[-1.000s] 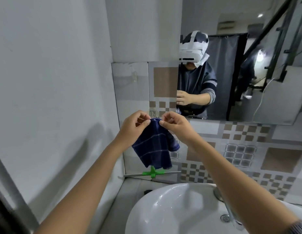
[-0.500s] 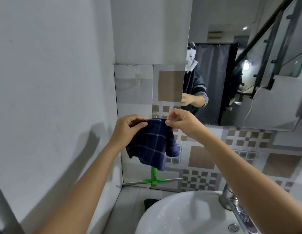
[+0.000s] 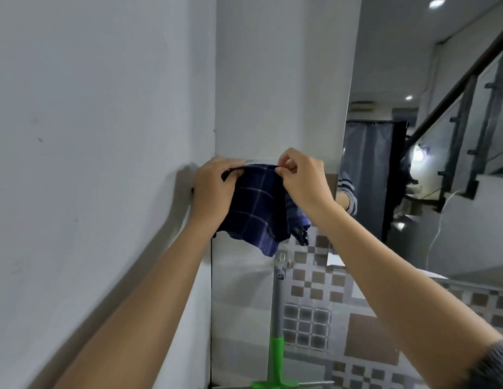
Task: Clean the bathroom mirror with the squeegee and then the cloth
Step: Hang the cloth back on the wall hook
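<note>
A dark blue checked cloth (image 3: 258,206) hangs between my two hands, held up against the wall near the corner. My left hand (image 3: 213,189) grips its left top edge and my right hand (image 3: 303,181) pinches its right top edge. The mirror (image 3: 413,136) fills the upper right, its left edge just right of my right hand. The squeegee (image 3: 276,332), with a grey pole and a green base, stands upright below the cloth against the tiled wall; neither hand touches it.
A plain grey wall (image 3: 90,164) closes off the left side. Patterned brown and white tiles (image 3: 314,290) cover the wall under the mirror. The mirror reflects a dark curtain, a stair rail and my right sleeve.
Both hands have lifted the cloth higher up the wall. The view has tilted upward, so the basin has dropped out of sight and the squeegee's pole now shows.
</note>
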